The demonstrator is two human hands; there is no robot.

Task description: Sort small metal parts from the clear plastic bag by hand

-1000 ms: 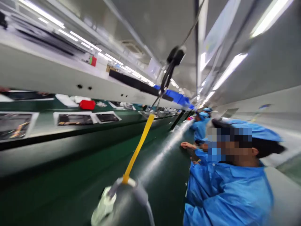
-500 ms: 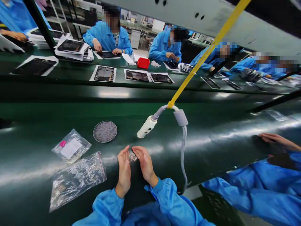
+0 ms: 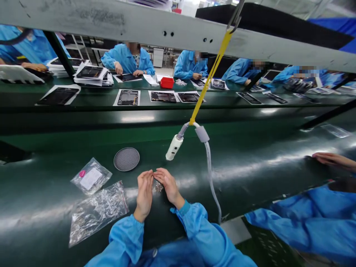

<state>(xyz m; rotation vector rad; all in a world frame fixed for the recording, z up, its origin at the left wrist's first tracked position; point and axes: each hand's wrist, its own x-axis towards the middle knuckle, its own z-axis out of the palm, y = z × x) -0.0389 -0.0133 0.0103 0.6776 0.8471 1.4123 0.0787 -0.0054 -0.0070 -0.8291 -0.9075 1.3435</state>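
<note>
Both my hands rest on the dark green belt in front of me, in blue sleeves. My left hand and my right hand stand on edge with fingers straight, fingertips nearly meeting. Between them they cup a small pile of shiny metal parts; neither hand grips anything. A round grey mesh disc lies just beyond my left hand. A white power tool hangs from a yellow strap just above and beyond my right hand.
Left of my hands lie a small labelled plastic bag and a larger bag of shiny parts. The tool's grey cable drops off the belt edge. A co-worker's hand rests at right. Tablets on white sheets and a red box sit across.
The view swung from the line at my right down to the belt and my hands. Since half a second ago my hands have stayed cupped around the pile, fingertips slightly closer.
</note>
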